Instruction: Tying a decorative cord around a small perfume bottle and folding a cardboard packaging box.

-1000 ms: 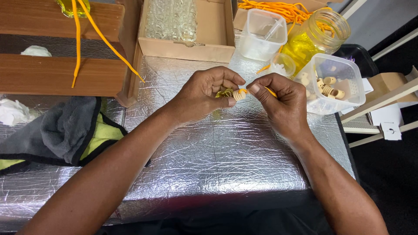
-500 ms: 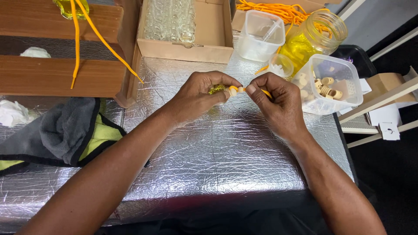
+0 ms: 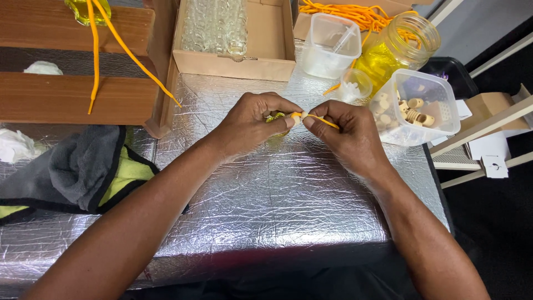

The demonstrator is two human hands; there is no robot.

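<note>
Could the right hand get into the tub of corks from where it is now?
Probably yes: the tub of corks has no lid and sits just beside the right hand, nothing between. But its fingers pinch an orange cord.

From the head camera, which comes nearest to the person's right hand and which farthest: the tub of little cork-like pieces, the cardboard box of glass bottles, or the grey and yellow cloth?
Measured from the right hand:
1. Tub of cork-like pieces, just beyond it on the right.
2. Cardboard box of glass bottles, farther back, toward the left.
3. Grey and yellow cloth, far left on the foil-covered table.
</note>
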